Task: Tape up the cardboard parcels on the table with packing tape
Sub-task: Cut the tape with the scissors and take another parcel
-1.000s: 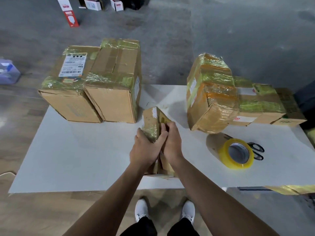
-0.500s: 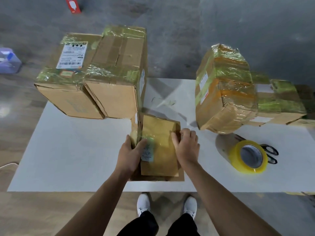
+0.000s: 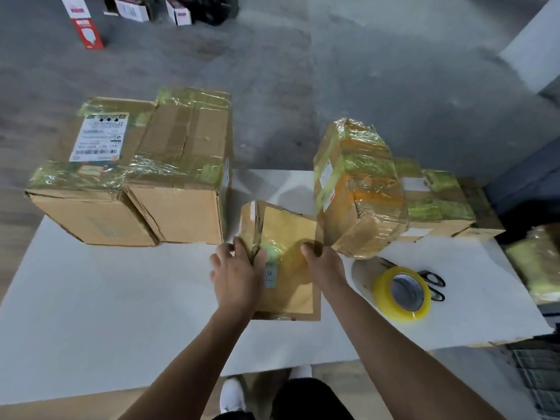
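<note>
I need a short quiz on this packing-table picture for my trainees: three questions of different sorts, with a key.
1. True or false: the right hand is holding the tape roll.
2. Which thing lies on the table right beside the tape roll, on its right? A) scissors B) a marker pen C) a craft knife
3. Fill in: the left hand grips the small parcel by its ____ edge.

Key: 1 false, the roll lies free on the table; 2 A; 3 left.
</note>
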The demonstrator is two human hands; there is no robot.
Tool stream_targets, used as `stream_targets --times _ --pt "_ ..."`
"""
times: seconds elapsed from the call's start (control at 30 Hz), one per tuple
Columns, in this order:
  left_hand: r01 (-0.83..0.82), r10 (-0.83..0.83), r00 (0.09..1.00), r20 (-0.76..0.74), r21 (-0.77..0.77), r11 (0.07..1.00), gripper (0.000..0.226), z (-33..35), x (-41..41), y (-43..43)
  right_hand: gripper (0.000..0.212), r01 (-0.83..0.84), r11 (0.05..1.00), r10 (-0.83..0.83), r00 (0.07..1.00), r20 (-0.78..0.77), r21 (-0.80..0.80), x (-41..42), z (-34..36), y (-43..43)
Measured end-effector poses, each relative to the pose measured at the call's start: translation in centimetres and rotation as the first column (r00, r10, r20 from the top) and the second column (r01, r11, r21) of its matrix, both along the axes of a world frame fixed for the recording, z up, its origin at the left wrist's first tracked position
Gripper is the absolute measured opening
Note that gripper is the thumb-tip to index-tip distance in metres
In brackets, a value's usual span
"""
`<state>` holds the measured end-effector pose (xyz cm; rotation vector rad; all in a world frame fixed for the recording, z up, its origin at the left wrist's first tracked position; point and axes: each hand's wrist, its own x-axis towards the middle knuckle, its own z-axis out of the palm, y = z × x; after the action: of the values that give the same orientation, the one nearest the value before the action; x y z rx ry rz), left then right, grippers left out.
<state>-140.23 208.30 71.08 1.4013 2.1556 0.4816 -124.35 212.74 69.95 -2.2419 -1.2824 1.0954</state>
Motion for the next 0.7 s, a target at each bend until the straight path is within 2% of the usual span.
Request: stream_targets --times 0.07,0.17,0.3,0.43,0.5,0.57,0.7 --pt "0.003 -0.002 1.0 -0.019 0.022 1.0 0.063 0.7 0.3 1.2 0.05 0.011 1.0 -0.011 1.0 -0.009 0.01 -0.3 0.6 0.9" --pt "0.011 -0.01 0.999 0.034 -0.017 1.0 0.06 1.1 0.6 3.1 0.05 0.041 0.996 -0.041 0.999 -0.009 0.083 -0.8 1.3 2.7" --pt "0.026 -0.015 0.992 0.123 -0.082 0.996 0.06 1.7 1.6 5.0 0.06 -0.103 0.993 0.105 0.993 0.049 -0.049 -1.4 1.6 4.3" --pt "-0.013 0.043 0.972 0.231 -0.129 0.992 0.073 1.0 2.1 6.9 0.081 -0.223 0.975 0.217 0.962 0.167 0.014 -1.4 1.4 5.7" --pt "0.024 0.006 0.968 0.25 -0.116 0.993 0.08 0.3 1.9 8.0 0.084 -0.284 0.959 0.273 0.938 0.213 0.021 -1.2 1.6 6.6" --pt "0.077 -0.057 0.977 0.204 -0.095 0.992 0.083 -0.4 1.9 8.9 0.079 -0.385 0.923 0.364 0.882 0.3 0.009 -0.9 1.2 7.2" --pt "0.188 -0.196 0.98 -0.039 -0.143 0.972 0.073 -2.2 2.1 8.5 0.069 -0.588 0.8 0.582 0.714 0.389 -0.116 -0.6 0.0 7.6"
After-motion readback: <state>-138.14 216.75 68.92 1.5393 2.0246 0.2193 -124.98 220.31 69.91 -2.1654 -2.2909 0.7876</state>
